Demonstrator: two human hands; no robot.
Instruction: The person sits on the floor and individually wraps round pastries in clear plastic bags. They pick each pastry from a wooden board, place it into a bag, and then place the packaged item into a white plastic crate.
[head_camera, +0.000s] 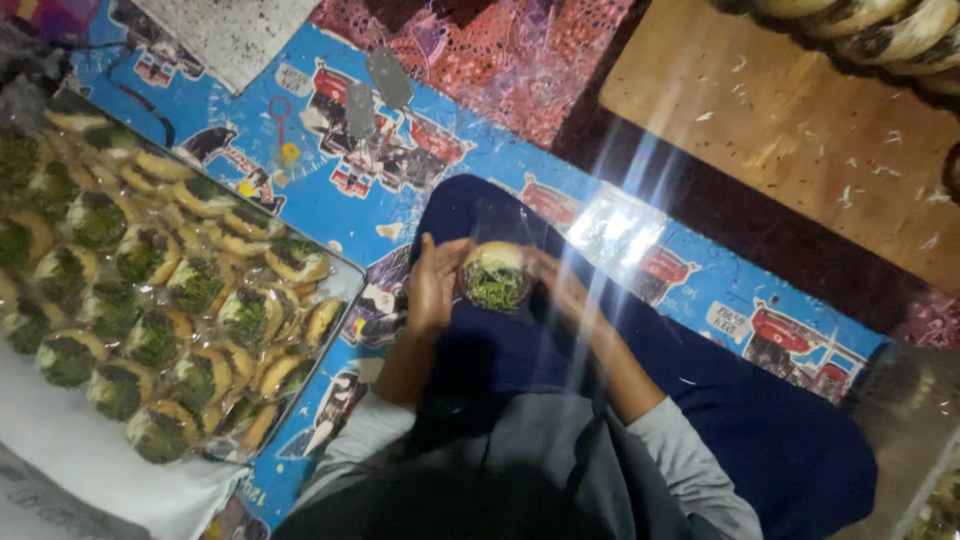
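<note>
Grey sleeves (690, 450) sit closest to the lens. Just past them, a bun (494, 274) with green filling is cupped over the lap, left hand (434, 285) curled loosely against one side, right hand (560, 285) wrapped round the other. Loads more filled buns are packed on a tray (345, 262) off left, on a blue mat (330, 190).

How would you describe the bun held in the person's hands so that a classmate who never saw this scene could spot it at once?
Start at the blue patterned mat, then find the dark blue lap at its middle. Above it, the left hand and right hand cup a bun with green topping. Unlike the wrapped buns crowded in the tray, it sits alone.
</note>
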